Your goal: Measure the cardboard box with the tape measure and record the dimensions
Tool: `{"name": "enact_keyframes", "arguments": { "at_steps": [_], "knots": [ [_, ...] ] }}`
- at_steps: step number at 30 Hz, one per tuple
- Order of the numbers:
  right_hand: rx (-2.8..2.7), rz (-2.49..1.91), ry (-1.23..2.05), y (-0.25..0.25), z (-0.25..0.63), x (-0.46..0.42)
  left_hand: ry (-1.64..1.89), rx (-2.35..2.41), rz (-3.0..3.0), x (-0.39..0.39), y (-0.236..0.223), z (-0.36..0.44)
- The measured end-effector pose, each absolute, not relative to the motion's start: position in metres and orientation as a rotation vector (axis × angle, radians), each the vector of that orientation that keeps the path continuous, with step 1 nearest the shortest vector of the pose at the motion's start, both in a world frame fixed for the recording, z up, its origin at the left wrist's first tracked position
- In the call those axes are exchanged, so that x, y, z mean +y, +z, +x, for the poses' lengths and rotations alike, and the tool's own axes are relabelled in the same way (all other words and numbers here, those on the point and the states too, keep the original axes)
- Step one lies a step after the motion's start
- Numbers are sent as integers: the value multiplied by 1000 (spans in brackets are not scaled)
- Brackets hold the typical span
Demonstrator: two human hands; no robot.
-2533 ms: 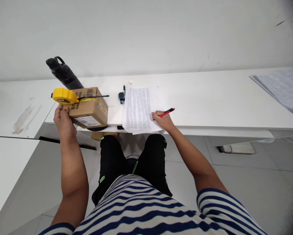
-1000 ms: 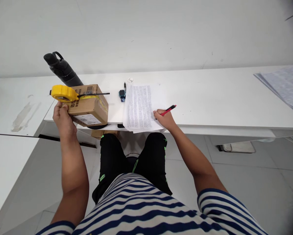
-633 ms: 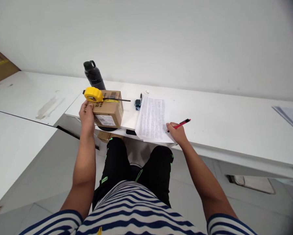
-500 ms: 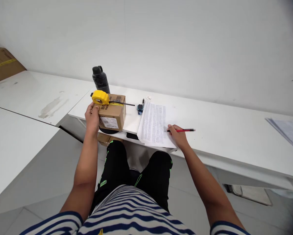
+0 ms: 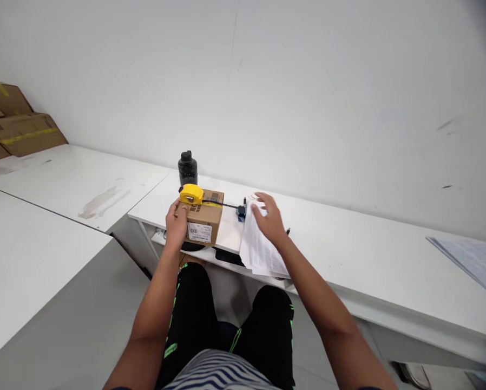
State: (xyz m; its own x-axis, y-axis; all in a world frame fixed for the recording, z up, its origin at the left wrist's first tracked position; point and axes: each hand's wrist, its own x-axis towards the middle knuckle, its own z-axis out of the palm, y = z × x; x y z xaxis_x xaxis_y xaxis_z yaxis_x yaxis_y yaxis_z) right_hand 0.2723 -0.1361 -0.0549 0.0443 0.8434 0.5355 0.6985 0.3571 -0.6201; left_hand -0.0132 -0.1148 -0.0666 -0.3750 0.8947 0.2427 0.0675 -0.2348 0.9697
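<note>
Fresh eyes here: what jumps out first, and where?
The yellow tape measure at the left end of the cardboard box, above the left hand. Then the right hand, over the printed sheets to the right. Behind the box, the black bottle stands out against the white wall.

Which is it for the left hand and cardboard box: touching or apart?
Touching. The head view shows the left hand gripping the cardboard box at its left end, thumb against it.

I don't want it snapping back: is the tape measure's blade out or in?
Out: the blade, a dark strip, runs from the tape measure past the box's edge.
</note>
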Motion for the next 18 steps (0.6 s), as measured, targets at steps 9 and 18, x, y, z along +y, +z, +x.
{"name": "enact_keyframes", "arguments": {
  "at_steps": [9, 18],
  "knots": [
    [-2300, -993, 510, 17, 137, -77, 1625, 1374, 1222, -120, -62, -18],
    [-2161, -1233, 503, 10, 251, -121, 1593, 1357, 1252, -116, -67, -22]
  ]
}}
